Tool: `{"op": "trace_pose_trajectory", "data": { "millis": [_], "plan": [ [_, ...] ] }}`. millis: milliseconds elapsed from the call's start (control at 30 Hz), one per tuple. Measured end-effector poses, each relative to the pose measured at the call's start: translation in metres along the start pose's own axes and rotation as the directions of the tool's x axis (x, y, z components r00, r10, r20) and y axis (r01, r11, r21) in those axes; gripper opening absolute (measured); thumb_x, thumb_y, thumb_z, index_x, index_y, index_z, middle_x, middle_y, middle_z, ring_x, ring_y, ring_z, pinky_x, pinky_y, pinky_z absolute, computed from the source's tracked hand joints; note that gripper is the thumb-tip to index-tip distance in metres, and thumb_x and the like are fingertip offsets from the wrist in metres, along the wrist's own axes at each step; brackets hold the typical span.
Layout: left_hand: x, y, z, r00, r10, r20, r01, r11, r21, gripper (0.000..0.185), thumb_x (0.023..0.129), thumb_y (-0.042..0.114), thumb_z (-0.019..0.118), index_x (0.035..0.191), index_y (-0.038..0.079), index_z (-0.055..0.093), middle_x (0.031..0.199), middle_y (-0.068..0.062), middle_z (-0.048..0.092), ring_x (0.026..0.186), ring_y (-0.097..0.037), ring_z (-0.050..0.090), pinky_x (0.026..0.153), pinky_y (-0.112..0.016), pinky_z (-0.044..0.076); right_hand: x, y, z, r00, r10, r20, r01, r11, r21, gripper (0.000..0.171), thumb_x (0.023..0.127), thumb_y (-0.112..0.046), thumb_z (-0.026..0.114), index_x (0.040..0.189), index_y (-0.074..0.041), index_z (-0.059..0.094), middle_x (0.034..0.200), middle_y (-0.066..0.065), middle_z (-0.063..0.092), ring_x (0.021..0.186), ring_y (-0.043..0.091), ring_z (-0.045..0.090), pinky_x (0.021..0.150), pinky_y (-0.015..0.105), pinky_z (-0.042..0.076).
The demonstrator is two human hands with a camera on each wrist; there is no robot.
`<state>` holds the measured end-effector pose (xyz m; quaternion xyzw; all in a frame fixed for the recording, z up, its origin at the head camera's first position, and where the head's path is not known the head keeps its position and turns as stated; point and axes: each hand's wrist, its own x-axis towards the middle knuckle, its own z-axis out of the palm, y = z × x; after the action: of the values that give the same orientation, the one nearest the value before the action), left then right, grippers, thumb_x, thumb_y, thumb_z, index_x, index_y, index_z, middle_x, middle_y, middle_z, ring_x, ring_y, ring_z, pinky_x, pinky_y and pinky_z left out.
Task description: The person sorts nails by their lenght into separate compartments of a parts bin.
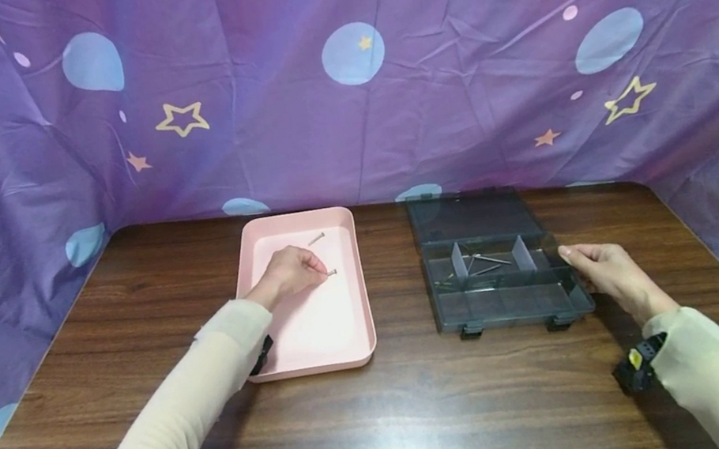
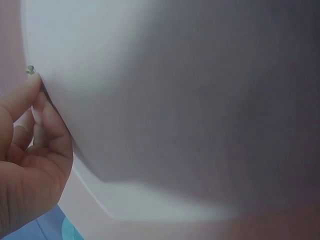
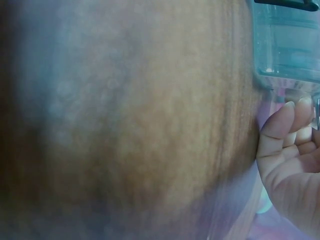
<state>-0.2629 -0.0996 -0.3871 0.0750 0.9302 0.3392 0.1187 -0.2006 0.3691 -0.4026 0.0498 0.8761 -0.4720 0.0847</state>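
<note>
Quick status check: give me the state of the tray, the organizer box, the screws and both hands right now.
pink tray: flat on the table, one loose screw near its far end.
pinched screw: held in the left hand's fingertips, over the tray.
organizer box: lid open, several screws in a middle compartment.
left hand: pinches a screw.
right hand: steadies the box's right edge.
</note>
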Motion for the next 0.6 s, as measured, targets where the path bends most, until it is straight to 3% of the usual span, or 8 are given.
{"op": "trace_pose_trajectory", "data": {
  "millis": [400, 600],
  "plan": [
    [0.0000, 0.0022, 0.0005, 1.000, 0.016, 0.004, -0.016, 0.998, 0.054, 0.013, 0.082, 0.012, 0.067, 0.091, 0.004, 0.071, 0.092, -0.008, 0.071, 0.086, -0.019, 0.056, 0.088, -0.033, 0.043, -0.0010, -0.0001, -0.0005, 1.000, -0.015, 0.002, 0.015, 1.000, 0.028, 0.065, 0.098, -0.040, 0.044, 0.130, 0.016, 0.041, 0.076, -0.024, 0.058, 0.069, -0.004, 0.054, 0.062, 0.019, 0.049],
    [-0.0005, 0.0022, 0.0001, 1.000, 0.000, 0.012, 0.000, 1.000, 0.032, 0.015, 0.084, 0.013, 0.066, 0.094, 0.003, 0.071, 0.096, -0.009, 0.070, 0.086, -0.018, 0.056, 0.084, -0.030, 0.043, -0.0009, 0.0010, -0.0002, 1.000, -0.022, 0.002, 0.022, 0.999, 0.031, 0.065, 0.098, -0.040, 0.044, 0.130, 0.017, 0.041, 0.077, -0.024, 0.059, 0.070, -0.004, 0.056, 0.063, 0.020, 0.050]
  ]
}}
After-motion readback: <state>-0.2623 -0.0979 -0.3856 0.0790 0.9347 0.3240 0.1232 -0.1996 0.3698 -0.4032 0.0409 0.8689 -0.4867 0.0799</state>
